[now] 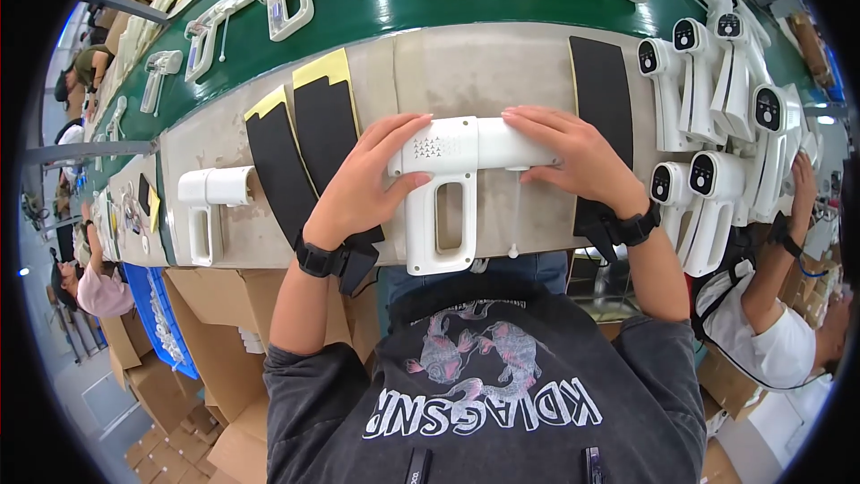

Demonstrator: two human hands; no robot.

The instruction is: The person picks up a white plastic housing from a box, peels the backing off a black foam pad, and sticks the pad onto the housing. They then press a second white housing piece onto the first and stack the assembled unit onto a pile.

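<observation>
A white gun-shaped device with a looped handle lies sideways over the near part of the workbench. Gripping its left end is my left hand, thumb below the barrel and fingers over the top. My right hand closes round the opposite end, hiding the tip. From the underside, near my right thumb, hangs a thin white rod with a rounded end. Black foam-like strips with yellow backing lie beyond my left wrist, and another black strip lies partly under my right forearm.
At left sits another white gun-shaped piece. Several white devices with dark round-dialled panels crowd the right side. Across the far side runs a green belt carrying open shells. A co-worker's arm reaches in at right; cardboard boxes stand lower left.
</observation>
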